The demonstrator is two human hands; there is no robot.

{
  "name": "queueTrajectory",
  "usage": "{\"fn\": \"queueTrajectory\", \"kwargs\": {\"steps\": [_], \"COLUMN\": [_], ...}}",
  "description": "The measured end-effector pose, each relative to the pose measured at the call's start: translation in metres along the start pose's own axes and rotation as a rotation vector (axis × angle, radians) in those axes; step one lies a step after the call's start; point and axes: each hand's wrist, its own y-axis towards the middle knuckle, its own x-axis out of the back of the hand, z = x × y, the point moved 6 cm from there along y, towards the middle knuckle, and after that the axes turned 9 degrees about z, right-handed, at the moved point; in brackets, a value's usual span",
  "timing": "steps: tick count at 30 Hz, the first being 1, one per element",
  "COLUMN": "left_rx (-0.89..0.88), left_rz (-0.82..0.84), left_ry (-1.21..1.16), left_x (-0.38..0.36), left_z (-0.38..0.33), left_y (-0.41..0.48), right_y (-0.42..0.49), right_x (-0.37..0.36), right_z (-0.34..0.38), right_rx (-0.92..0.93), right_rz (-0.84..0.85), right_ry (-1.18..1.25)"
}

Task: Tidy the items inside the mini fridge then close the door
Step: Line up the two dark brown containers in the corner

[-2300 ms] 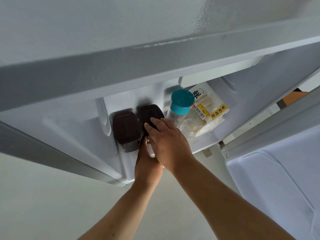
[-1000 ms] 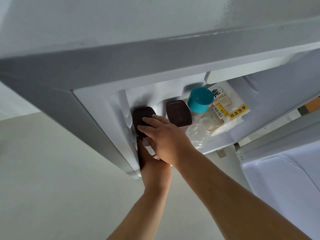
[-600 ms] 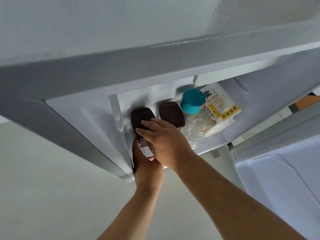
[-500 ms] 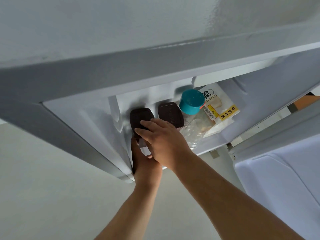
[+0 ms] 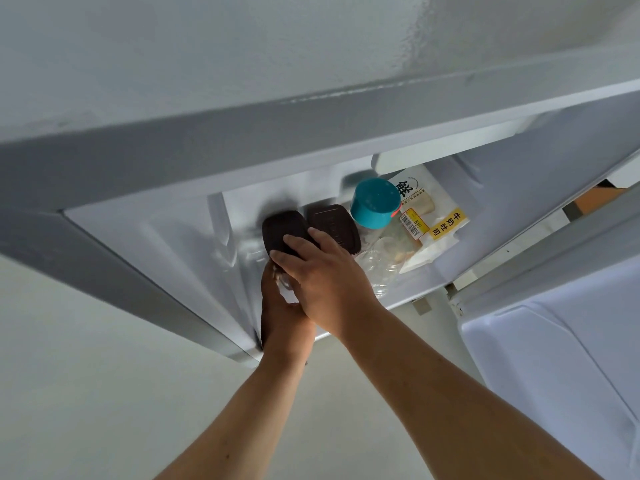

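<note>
I look down into the open mini fridge (image 5: 180, 258). Two brown-lidded containers stand side by side at its left. My right hand (image 5: 325, 278) rests on the lid of the left brown-lidded container (image 5: 282, 226), fingers curled over its near edge. My left hand (image 5: 282, 317) reaches in beneath the right one and holds the same container's clear body. The second brown-lidded container (image 5: 334, 223) stands just to its right, untouched. Further right are a clear bottle with a teal cap (image 5: 374, 202) and a white bread packet with a yellow label (image 5: 433, 220).
The fridge's grey top panel (image 5: 242, 140) overhangs the opening. The open white door (image 5: 554, 358) stands at the right, close to my right forearm. A pale floor (image 5: 86, 393) lies below and left. An orange-brown object (image 5: 595, 199) shows past the door gap.
Both hands left the right-hand container for the left-hand one about two seconds ago. Since then they have stayed on it; only the view has shifted slightly.
</note>
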Motion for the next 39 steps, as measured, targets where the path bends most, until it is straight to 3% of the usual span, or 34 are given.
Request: {"fn": "queueTrajectory", "kwargs": {"steps": [1, 2, 4, 5, 7, 9, 10, 12, 14, 16, 17, 19, 21, 24, 26, 29, 35, 39], "left_rx": [-0.091, -0.016, -0.081, -0.093, 0.043, 0.122, 0.168, 0.161, 0.333, 0.384, 0.415, 0.294, 0.215, 0.143, 0.082, 0.076, 0.270, 0.293], "left_rz": [0.096, 0.131, 0.113, 0.000, 0.043, 0.094, 0.068, -0.049, 0.174, 0.076, 0.055, 0.030, -0.088, 0.053, 0.132, 0.177, 0.259, 0.237], "left_ry": [-0.193, -0.346, -0.054, 0.164, -0.082, -0.482, -0.477, -0.224, -0.649, -0.782, -0.605, -0.034, 0.176, 0.253, 0.338, 0.249, 0.017, 0.006], "left_x": [-0.005, -0.009, -0.007, -0.002, 0.000, -0.003, -0.002, -0.003, -0.022, -0.019, -0.012, -0.002, 0.002, -0.023, -0.037, -0.058, -0.088, -0.095], "left_z": [0.000, 0.000, -0.017, -0.020, -0.014, -0.006, -0.008, -0.019, -0.013, 0.003, -0.001, 0.004, 0.018, 0.010, 0.000, -0.012, -0.008, -0.006], "left_y": [0.007, 0.003, -0.002, 0.002, 0.000, 0.004, 0.006, 0.000, -0.006, -0.010, -0.012, -0.016, -0.025, -0.031, -0.025, -0.014, 0.000, 0.002], "right_y": [0.000, 0.001, 0.001, 0.001, 0.001, 0.001, 0.001, 0.002, 0.001, -0.001, -0.005, -0.019, -0.044, -0.090, -0.115, -0.132, -0.110, -0.101], "right_x": [0.000, -0.001, -0.002, -0.003, -0.004, -0.005, -0.005, -0.005, -0.005, -0.002, 0.000, 0.008, 0.018, 0.021, 0.013, -0.003, -0.033, -0.044], "right_z": [0.000, 0.000, -0.001, 0.000, 0.000, 0.000, 0.000, -0.001, -0.001, 0.000, 0.001, -0.005, -0.020, -0.059, -0.087, -0.118, -0.136, -0.143], "right_rx": [-0.011, -0.025, -0.046, -0.053, -0.063, -0.070, -0.071, -0.074, -0.077, -0.072, -0.070, -0.091, -0.177, -0.498, -0.754, -1.000, -1.009, -0.994], "right_rz": [-0.003, -0.007, -0.014, -0.011, -0.006, -0.018, -0.017, -0.002, -0.003, -0.013, -0.029, -0.125, -0.293, -0.476, -0.550, -0.559, -0.224, -0.162], "right_ry": [-0.002, -0.004, -0.005, -0.005, -0.006, 0.003, 0.006, 0.005, 0.010, 0.021, 0.033, 0.077, 0.144, 0.321, 0.568, 0.873, 1.302, 1.381]}}
